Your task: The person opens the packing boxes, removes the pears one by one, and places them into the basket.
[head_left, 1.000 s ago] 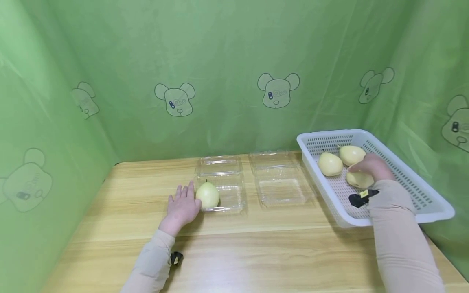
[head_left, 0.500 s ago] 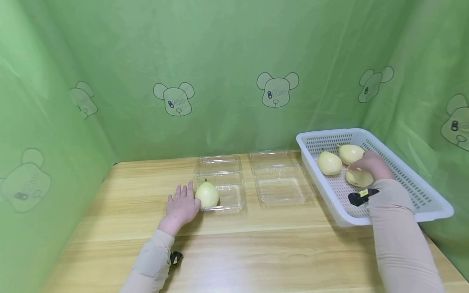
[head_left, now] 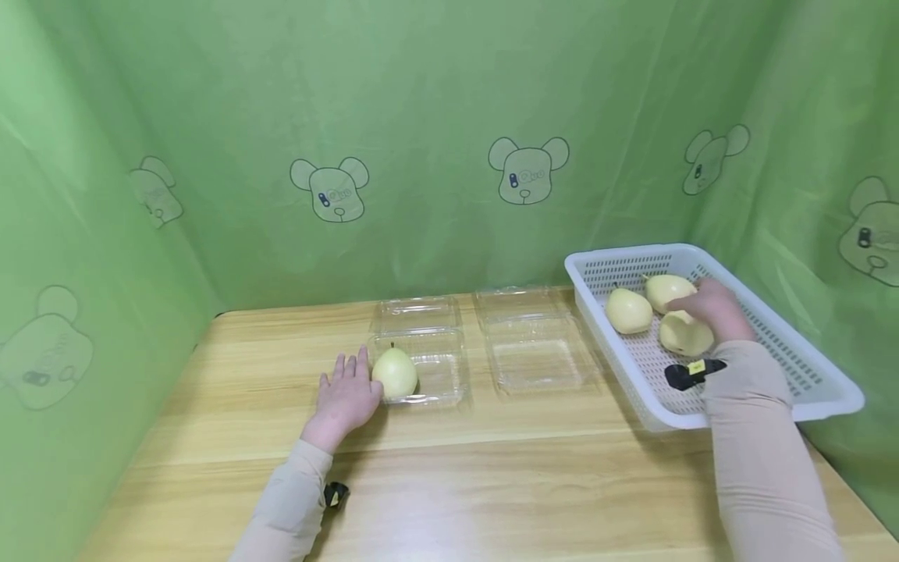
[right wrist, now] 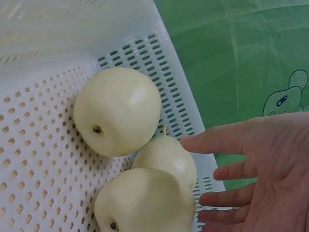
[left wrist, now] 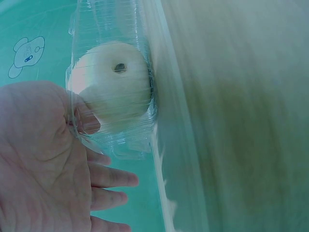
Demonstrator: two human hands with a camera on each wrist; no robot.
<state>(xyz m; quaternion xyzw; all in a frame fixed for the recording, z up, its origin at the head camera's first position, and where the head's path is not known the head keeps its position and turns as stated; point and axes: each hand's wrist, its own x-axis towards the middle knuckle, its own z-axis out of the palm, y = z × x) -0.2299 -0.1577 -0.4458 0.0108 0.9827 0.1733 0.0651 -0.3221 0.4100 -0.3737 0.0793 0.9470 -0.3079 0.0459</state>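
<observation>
My left hand [head_left: 346,400] lies flat with straight fingers at the left side of a clear plastic clamshell box [head_left: 444,376]. A pale yellow pear [head_left: 395,373] stands in the box's left half, stem up. In the left wrist view the thumb overlaps the box wall [left wrist: 108,130] beside the pear [left wrist: 113,87]. My right hand [head_left: 718,309] hovers inside a white perforated basket [head_left: 691,420], close to three pears. The nearest pear [head_left: 684,336] sits under its thumb and fingers. In the right wrist view the right hand [right wrist: 270,179] has its fingers extended beside the pears [right wrist: 145,203].
A second clear clamshell box [head_left: 537,365] stands with its lid back, between the first box and the basket. Behind the wooden table [head_left: 449,484] hangs a green curtain [head_left: 421,94] with bear prints, which also covers both sides.
My right hand has shifted slightly back from the nearest pear, showing more of its top. The left hand stays beside the box. The head view has shifted slightly.
</observation>
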